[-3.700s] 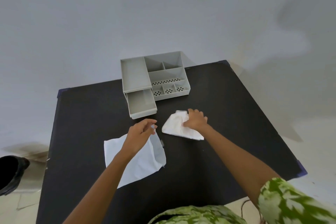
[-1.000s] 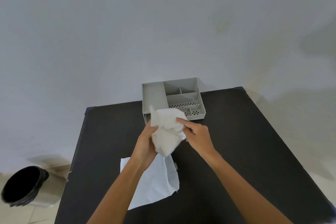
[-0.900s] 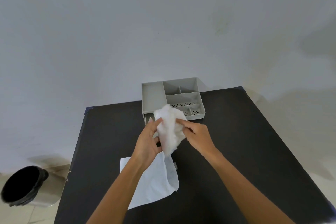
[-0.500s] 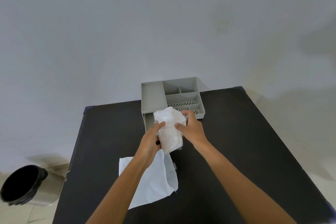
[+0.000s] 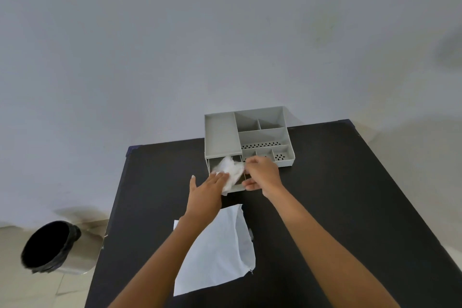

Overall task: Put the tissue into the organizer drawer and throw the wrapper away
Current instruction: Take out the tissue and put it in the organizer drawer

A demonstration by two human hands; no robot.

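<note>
The white tissue [image 5: 231,170] lies crumpled in the pulled-out drawer [image 5: 238,188] of the grey organizer [image 5: 222,135] at the table's far side. One corner hangs over the drawer's front. My left hand [image 5: 206,194] rests flat on the tissue's near part, fingers stretched out. My right hand [image 5: 261,174] pinches the tissue's right edge above the drawer, its thumb at the drawer's front right corner. The flat white wrapper [image 5: 220,250] lies on the table under my left forearm.
The black table [image 5: 350,195] carries the organizer, which has several open top compartments. A round bin with a black liner [image 5: 51,246] stands on the floor to the left of the table. A pale wall rises behind.
Both hands carried the tissue forward and down from mid-air into the drawer. My left hand went from gripping it to lying flat on it. The wrapper stayed put.
</note>
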